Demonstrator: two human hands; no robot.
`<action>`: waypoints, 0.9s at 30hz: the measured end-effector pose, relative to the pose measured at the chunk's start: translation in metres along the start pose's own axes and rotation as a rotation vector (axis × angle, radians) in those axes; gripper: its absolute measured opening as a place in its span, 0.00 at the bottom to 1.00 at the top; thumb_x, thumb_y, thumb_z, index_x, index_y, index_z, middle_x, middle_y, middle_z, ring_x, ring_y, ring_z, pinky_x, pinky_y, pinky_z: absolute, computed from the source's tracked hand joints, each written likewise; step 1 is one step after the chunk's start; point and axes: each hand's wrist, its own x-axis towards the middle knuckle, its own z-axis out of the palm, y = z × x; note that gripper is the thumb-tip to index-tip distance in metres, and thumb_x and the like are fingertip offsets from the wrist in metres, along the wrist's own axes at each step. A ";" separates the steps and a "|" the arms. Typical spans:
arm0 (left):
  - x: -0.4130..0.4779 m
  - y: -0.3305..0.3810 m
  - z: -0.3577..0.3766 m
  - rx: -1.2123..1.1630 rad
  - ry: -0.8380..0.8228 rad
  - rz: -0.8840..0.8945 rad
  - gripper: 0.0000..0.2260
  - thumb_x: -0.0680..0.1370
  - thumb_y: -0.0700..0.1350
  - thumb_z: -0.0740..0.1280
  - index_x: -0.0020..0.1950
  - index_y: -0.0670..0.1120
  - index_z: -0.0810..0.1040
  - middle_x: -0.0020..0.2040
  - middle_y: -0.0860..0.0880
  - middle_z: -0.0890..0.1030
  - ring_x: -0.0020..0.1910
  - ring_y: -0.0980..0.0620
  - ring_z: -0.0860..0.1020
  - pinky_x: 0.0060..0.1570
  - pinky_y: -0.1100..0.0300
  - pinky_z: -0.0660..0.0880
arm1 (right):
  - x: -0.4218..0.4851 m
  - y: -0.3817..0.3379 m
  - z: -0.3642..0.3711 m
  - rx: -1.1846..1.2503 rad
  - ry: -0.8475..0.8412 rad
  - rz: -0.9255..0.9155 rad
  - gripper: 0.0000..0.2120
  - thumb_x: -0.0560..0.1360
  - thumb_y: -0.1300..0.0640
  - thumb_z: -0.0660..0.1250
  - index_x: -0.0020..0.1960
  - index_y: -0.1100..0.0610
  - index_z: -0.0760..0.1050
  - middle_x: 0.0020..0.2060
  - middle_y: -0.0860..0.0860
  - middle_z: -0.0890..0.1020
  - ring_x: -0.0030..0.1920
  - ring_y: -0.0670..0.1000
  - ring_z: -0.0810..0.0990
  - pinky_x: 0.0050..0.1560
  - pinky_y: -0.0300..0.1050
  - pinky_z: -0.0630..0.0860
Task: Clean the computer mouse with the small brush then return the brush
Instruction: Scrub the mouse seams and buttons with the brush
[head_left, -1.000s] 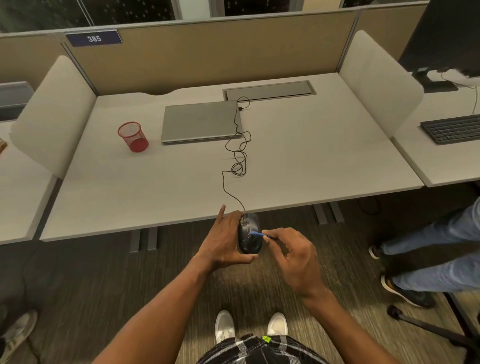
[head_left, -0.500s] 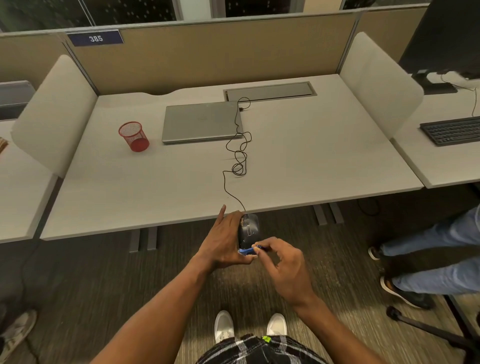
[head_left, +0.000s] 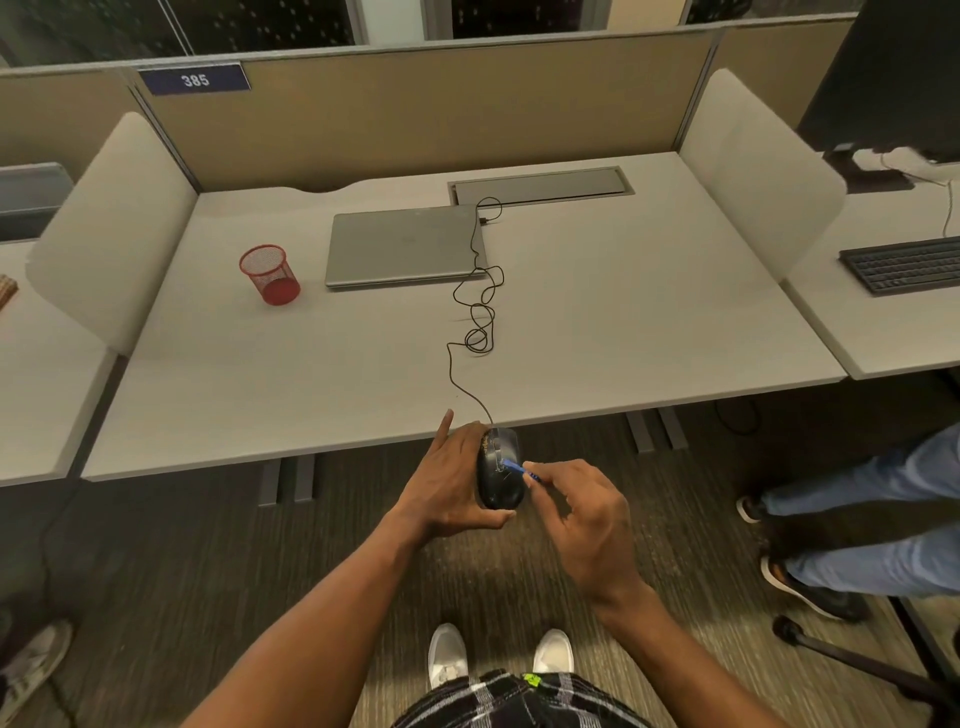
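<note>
My left hand (head_left: 451, 478) grips a black wired computer mouse (head_left: 500, 480) just off the front edge of the desk, held in the air. Its thin black cable (head_left: 477, 317) trails in loops back across the desk. My right hand (head_left: 582, 519) pinches a small blue brush (head_left: 515, 468) between thumb and fingers. The brush's tip rests on the upper middle of the mouse's surface. Most of the brush handle is hidden inside my fingers.
A red mesh pen cup (head_left: 270, 274) stands at the desk's (head_left: 649, 312) left, a closed grey laptop (head_left: 406, 245) behind the cable. White dividers flank the desk. Another person's legs (head_left: 857, 530) and a chair base (head_left: 852, 660) are at the right.
My right hand has moved the brush from the mouse's near end back up to its middle. The left hand and the mouse have stayed in place.
</note>
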 end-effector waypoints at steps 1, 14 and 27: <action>0.000 0.000 0.000 0.000 0.004 0.001 0.55 0.67 0.81 0.65 0.78 0.42 0.60 0.72 0.45 0.73 0.74 0.47 0.70 0.82 0.42 0.45 | -0.001 -0.001 0.001 -0.030 -0.016 -0.033 0.10 0.77 0.59 0.74 0.58 0.57 0.83 0.47 0.51 0.85 0.47 0.47 0.82 0.46 0.46 0.82; -0.003 0.000 -0.001 0.001 0.015 0.002 0.53 0.67 0.77 0.69 0.78 0.42 0.59 0.72 0.45 0.72 0.75 0.46 0.69 0.82 0.42 0.45 | -0.011 -0.006 0.013 0.123 -0.129 0.051 0.09 0.80 0.50 0.67 0.56 0.53 0.82 0.46 0.46 0.84 0.47 0.44 0.81 0.46 0.46 0.81; -0.003 0.003 -0.008 -0.030 0.036 0.015 0.52 0.67 0.75 0.72 0.78 0.43 0.61 0.71 0.46 0.74 0.74 0.48 0.71 0.83 0.43 0.42 | 0.001 0.009 -0.008 0.180 0.210 0.306 0.07 0.78 0.63 0.72 0.55 0.56 0.82 0.45 0.49 0.85 0.46 0.43 0.84 0.44 0.35 0.81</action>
